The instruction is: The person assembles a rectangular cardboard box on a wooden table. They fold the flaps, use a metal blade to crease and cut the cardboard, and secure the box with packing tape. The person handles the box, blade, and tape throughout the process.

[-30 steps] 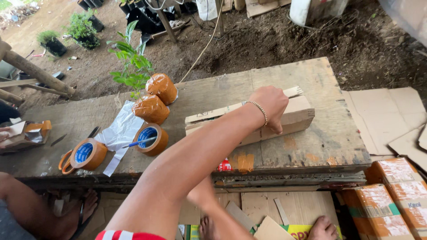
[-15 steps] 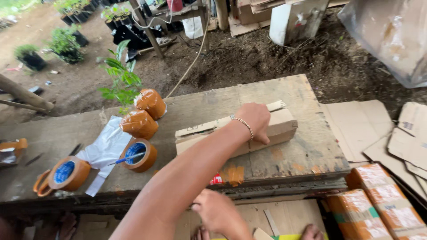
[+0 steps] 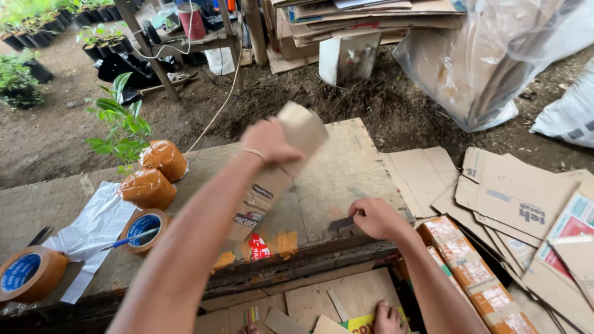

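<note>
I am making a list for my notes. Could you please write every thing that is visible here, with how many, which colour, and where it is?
cardboard piece: 1, brown, lifted above the wooden table, in the left hand
wooden table: 1, worn grey-brown, centre
tape rolls: 2, brown with blue cores, left on the table
blue pen: 1, lying across the nearer-centre roll
wrapped bundles: 2, orange-brown, beside the small green plant
white plastic sheet: 1, left on the table
flat cardboard sheets: several, brown, on the ground at right
taped boxes: at least 2, brown, lower right
clear plastic bag: 1, upper right
potted plants: several, black pots, upper left
left hand: gripping the cardboard piece
right hand: at the table edge, on a small dark object
</note>
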The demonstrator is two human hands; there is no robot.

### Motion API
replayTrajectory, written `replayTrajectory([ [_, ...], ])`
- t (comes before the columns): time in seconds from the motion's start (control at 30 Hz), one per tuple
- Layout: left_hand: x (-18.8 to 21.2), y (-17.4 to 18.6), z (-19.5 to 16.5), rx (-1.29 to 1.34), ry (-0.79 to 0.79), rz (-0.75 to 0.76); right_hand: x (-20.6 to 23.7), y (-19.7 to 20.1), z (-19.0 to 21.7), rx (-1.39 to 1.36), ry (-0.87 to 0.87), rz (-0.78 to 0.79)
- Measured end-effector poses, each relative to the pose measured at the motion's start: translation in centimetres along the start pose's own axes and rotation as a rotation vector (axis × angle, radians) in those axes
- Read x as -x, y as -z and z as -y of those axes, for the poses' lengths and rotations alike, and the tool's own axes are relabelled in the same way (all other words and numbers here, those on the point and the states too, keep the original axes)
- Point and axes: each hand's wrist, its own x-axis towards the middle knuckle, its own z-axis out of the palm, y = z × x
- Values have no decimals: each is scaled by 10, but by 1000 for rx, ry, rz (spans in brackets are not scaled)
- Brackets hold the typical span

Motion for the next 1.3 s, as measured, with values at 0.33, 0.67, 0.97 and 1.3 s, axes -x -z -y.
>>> replayTrajectory([
  [0.33, 82, -1, 119, 1360, 719, -482, -11, 19, 39, 257, 100, -89],
  [0.67, 127, -88, 91, 1752, 1135, -533, -15, 18, 122, 29, 404, 163],
  [0.97, 176, -147, 145, 2013, 747, -215, -21, -12, 110, 118, 503, 70],
  [1.3, 227, -171, 122, 1597, 934, -342, -9, -34, 116, 371, 636, -188],
])
